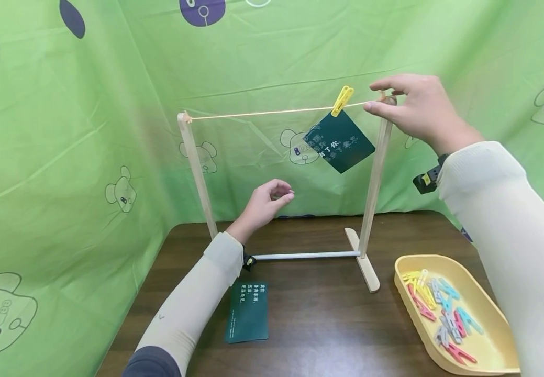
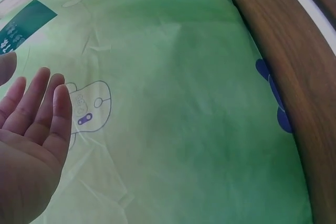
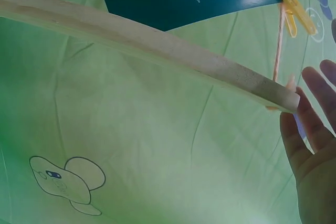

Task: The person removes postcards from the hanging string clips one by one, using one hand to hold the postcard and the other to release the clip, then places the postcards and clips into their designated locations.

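A dark green card (image 1: 340,141) with white writing hangs by one corner from a string (image 1: 272,112). The yellow clothespin (image 1: 342,101) clamps that corner on the string. The string runs between two wooden posts of a stand. My right hand (image 1: 415,107) is at the top of the right post (image 1: 376,180), thumb and forefinger spread apart. In the right wrist view its fingertips (image 3: 290,116) are right at the post's end. Below the string, my left hand (image 1: 266,205) hovers with loosely bent fingers and nothing in it. Its palm and fingers (image 2: 62,108) show in the left wrist view.
A yellow tray (image 1: 493,335) with several coloured clothespins (image 1: 451,319) stands at the right on the brown table (image 1: 328,324). More green cards (image 1: 248,314) lie near my left forearm. A white rod (image 1: 304,255) joins the posts low down. Green cloth (image 1: 262,63) hangs behind.
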`<state>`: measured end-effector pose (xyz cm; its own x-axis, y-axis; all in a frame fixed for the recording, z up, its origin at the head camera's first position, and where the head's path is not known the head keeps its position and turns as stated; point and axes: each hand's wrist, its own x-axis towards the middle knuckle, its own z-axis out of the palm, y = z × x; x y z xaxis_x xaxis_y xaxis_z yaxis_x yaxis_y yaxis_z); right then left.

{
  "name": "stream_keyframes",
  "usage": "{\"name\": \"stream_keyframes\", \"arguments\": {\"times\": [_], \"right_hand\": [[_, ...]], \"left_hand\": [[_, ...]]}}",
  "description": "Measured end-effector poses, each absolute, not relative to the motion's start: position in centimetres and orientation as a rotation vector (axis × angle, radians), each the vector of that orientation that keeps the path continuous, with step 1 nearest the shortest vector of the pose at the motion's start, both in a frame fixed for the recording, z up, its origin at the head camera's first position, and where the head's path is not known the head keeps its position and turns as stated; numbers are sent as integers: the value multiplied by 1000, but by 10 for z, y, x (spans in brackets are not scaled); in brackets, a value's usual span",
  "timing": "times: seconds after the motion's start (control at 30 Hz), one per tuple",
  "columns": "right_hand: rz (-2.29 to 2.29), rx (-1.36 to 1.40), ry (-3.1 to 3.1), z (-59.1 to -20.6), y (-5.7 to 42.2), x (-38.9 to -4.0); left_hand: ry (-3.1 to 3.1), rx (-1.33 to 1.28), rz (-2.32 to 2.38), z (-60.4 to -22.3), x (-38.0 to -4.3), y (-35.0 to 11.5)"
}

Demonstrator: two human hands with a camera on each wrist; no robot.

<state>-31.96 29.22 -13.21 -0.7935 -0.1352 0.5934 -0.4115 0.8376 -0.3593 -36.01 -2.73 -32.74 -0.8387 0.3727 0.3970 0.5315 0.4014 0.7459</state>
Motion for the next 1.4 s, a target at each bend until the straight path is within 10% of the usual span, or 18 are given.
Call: {"name": "stream_keyframes", "arguments": {"times": [1.4], "right_hand": [[559, 455, -2728, -97, 258, -340]], "left_hand": [[-2499, -933, -1568, -290, -381, 51]]}}
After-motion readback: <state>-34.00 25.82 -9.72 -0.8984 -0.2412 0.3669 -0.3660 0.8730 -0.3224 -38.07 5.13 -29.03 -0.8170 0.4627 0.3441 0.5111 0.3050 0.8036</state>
